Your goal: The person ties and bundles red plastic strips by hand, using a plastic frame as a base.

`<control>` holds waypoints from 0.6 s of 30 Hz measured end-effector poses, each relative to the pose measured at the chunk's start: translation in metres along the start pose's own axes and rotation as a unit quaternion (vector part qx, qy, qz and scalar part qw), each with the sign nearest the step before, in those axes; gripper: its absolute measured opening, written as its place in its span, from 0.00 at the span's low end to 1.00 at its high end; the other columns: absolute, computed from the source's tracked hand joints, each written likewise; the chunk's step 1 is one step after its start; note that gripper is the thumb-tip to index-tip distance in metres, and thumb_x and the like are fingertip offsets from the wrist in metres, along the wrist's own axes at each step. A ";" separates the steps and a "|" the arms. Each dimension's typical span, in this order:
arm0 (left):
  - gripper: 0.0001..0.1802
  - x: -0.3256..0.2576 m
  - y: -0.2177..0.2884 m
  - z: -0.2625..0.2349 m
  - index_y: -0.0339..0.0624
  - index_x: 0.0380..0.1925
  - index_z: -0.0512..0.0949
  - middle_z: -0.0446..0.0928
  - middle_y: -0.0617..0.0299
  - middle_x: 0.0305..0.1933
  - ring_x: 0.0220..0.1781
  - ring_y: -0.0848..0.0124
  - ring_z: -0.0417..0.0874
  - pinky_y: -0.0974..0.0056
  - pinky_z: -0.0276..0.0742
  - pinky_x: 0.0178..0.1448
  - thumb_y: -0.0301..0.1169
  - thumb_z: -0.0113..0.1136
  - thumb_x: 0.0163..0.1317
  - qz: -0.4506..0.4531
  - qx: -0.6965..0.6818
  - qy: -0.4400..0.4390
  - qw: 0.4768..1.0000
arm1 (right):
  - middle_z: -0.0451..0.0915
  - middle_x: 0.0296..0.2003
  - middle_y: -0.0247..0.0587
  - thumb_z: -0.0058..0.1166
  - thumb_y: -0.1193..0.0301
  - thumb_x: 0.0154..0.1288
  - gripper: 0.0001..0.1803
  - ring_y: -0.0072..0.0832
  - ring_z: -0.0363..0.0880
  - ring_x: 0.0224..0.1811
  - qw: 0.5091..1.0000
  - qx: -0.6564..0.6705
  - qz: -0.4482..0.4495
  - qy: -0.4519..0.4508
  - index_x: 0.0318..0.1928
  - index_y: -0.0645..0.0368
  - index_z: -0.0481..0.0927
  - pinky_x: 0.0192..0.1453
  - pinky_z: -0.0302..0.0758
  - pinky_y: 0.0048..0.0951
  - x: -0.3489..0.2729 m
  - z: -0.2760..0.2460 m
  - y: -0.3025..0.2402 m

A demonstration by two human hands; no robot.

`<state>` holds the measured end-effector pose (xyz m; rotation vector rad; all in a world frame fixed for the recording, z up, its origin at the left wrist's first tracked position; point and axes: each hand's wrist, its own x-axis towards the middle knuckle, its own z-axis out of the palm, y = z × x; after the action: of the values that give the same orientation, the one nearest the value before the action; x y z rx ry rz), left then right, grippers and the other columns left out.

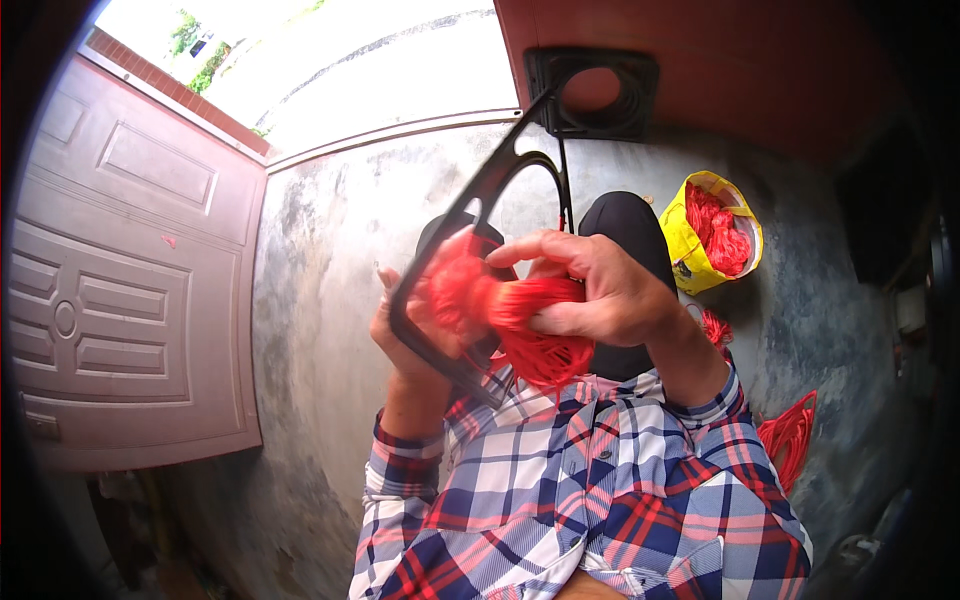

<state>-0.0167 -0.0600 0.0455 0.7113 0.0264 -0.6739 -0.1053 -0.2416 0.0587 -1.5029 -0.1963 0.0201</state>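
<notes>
A bundle of thin red string (540, 345) is between my hands above my lap, gathered narrow in the middle with looped ends hanging toward my shirt. My right hand (620, 295) is closed on its right part, thumb below and fingers above. My left hand (400, 335) is around the blurred left end, its fingers partly hidden by the string and a black bar. That bar belongs to a black open frame (480, 185), slanting in front of my left hand and up toward a black square piece with a round hole (640, 95).
On the grey concrete floor (330, 230), a yellow bag (690, 240) holds more red string. Another red bundle (790, 440) lies at my right, with a smaller one (716, 328) beside my right forearm. A panelled door (130, 290) stands at the left, by a bright doorway.
</notes>
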 end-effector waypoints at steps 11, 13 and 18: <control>0.31 -0.003 -0.014 0.006 0.26 0.64 0.61 0.71 0.43 0.61 0.61 0.55 0.76 0.55 0.69 0.67 0.38 0.48 0.67 -0.087 -0.056 -0.242 0.965 | 0.83 0.39 0.42 0.48 0.60 0.69 0.22 0.28 0.83 0.44 0.917 0.384 -0.029 0.105 0.52 0.66 0.76 0.56 0.75 0.34 0.014 -0.004 0.061; 0.36 0.003 -0.020 -0.002 0.27 0.65 0.60 0.69 0.40 0.64 0.65 0.52 0.73 0.50 0.64 0.72 0.43 0.49 0.64 -0.143 -0.149 -0.343 0.916 | 0.81 0.47 0.45 0.48 0.56 0.72 0.26 0.29 0.81 0.49 0.844 0.528 0.084 0.046 0.56 0.68 0.73 0.62 0.74 0.35 0.021 0.006 0.071; 0.38 -0.011 -0.020 -0.008 0.33 0.63 0.66 0.74 0.39 0.57 0.47 0.53 0.82 0.53 0.79 0.53 0.56 0.42 0.67 -0.002 0.004 -0.084 0.996 | 0.80 0.50 0.44 0.54 0.57 0.69 0.27 0.31 0.77 0.57 0.865 0.481 -0.047 0.137 0.58 0.66 0.73 0.66 0.68 0.35 0.047 -0.004 0.100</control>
<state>-0.0357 -0.0600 0.0300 0.6595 -0.1301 -0.7355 -0.0477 -0.2322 -0.0356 -0.4795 -0.0111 -0.1560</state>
